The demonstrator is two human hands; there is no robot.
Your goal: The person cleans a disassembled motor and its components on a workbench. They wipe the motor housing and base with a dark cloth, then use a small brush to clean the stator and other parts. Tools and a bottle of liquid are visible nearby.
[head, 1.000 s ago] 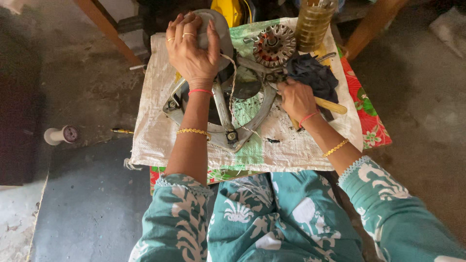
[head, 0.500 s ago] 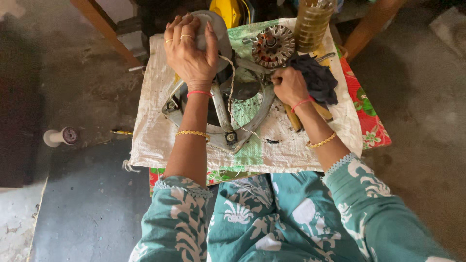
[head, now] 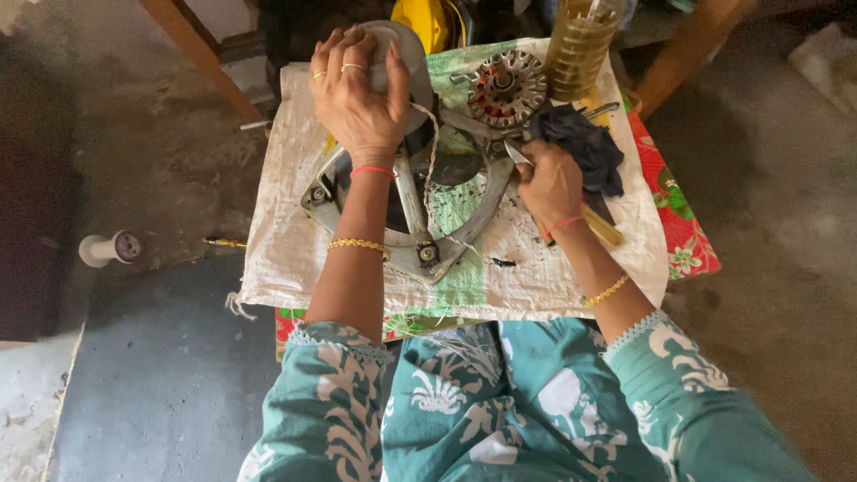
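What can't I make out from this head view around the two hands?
- Round grey metal part: mostly covered by the left hand, head view.
- Wooden-handled tool: its working end is hidden under the right hand, and the dark crumpled cloth lies beside it.
- Yellow object and amber liquid bottle: tops cut off by the upper edge.
- Triangular metal frame: middle hidden by the left forearm.

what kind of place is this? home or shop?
Probably a small informal repair workshop, maybe at home. A metal motor frame and a toothed rotor core lie on a woven sack over a low table, on a stained concrete floor.
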